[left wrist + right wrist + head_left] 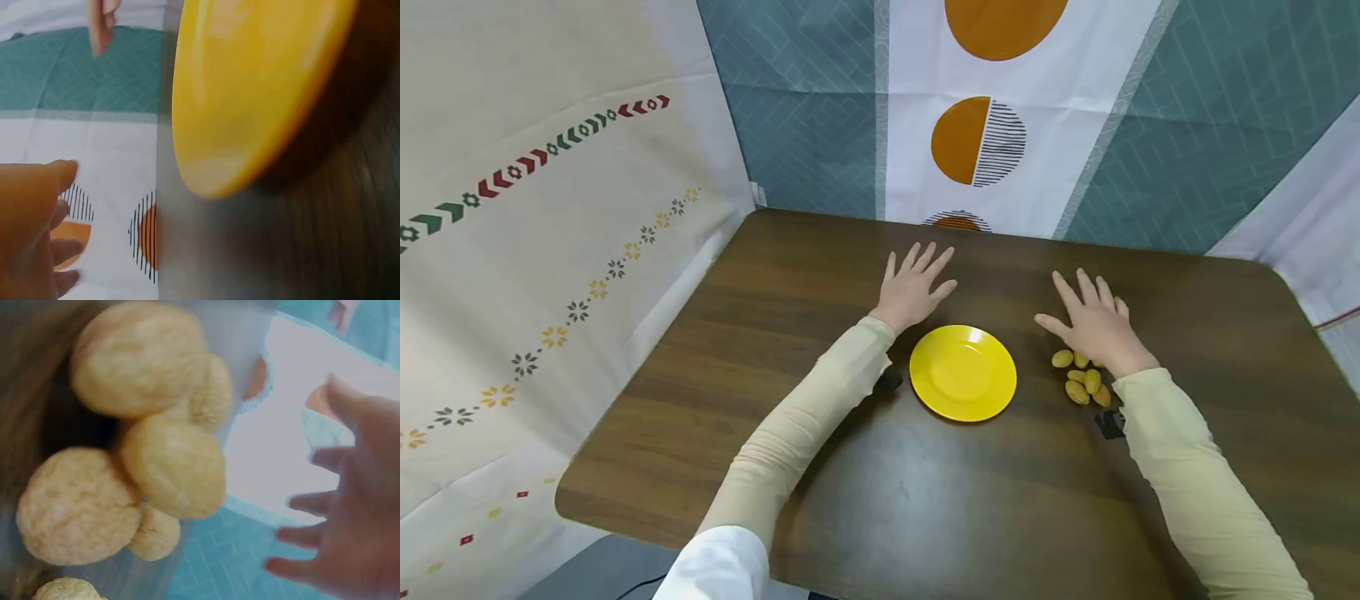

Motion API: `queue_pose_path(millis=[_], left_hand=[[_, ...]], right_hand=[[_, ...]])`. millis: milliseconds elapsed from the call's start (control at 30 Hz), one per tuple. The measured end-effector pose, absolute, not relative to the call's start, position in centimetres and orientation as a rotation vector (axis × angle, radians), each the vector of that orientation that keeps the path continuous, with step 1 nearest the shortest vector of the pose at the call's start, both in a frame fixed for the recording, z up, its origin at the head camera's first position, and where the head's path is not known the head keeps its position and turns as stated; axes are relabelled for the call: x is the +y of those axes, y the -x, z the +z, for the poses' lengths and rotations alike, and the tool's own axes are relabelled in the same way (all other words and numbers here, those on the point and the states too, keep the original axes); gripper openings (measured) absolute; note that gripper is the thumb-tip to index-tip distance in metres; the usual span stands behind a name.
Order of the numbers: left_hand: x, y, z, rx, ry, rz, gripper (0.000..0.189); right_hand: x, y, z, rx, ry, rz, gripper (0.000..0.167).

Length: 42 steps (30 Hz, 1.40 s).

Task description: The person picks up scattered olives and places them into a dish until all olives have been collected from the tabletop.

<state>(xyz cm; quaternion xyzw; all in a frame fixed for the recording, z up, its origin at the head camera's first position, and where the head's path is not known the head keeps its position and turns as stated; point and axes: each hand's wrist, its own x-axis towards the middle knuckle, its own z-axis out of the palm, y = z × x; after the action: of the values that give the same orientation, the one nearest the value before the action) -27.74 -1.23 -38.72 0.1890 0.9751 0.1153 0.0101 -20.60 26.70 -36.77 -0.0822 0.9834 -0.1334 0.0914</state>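
Observation:
A round yellow plate [962,373] lies on the brown table between my hands. My left hand [910,292], fingers spread and holding nothing, is just beyond the plate's far left edge. In the left wrist view, the plate [250,87] looms large beside the left hand [37,225]. To the plate's right sits a loose cluster of several wrinkled, yellow-brown, nut-like pieces [1077,392]. My right hand [1097,329] stretches past them with fingers apart and nothing held, its wrist partly hiding the cluster. The right wrist view shows those pieces [175,465] close up beside the right hand [356,506].
The wooden table [955,508] has rounded corners. A patterned cloth [820,108] hangs behind its far edge, and a white embroidered cloth [550,275] hangs along the left. Dark wrist cameras sit under both forearms, the right one [1109,423] close by the nut-like pieces.

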Motion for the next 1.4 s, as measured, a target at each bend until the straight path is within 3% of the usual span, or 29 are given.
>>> queue_pose_path(millis=[167, 300, 433, 600, 933, 1400], left_hand=[[-2.1, 27.6, -39.0, 3.018, -0.556, 0.499, 0.066], [-3.0, 27.4, -39.3, 2.904, -0.568, 0.652, 0.055], [-4.1, 27.0, -40.3, 2.663, -0.708, 0.751, 0.045], [-4.9, 26.6, -42.0, 2.450, -0.889, 0.771, 0.046], [-5.7, 26.7, -42.5, 2.305, -0.939, 0.836, 0.056], [-6.4, 27.2, -43.0, 2.204, -0.805, 1.023, 0.056]], right_hand=[[28.0, 19.3, -36.6, 2.832, 0.176, -0.360, 0.065], [29.2, 18.7, -36.6, 2.789, 0.157, -0.391, 0.050], [30.0, 18.4, -37.3, 2.739, 0.199, -0.411, 0.043], [30.0, 18.3, -38.5, 2.724, 0.250, -0.417, 0.035], [29.9, 18.7, -38.9, 2.727, 0.283, -0.461, 0.025], [29.9, 19.2, -39.2, 2.753, 0.343, -0.457, 0.022]])
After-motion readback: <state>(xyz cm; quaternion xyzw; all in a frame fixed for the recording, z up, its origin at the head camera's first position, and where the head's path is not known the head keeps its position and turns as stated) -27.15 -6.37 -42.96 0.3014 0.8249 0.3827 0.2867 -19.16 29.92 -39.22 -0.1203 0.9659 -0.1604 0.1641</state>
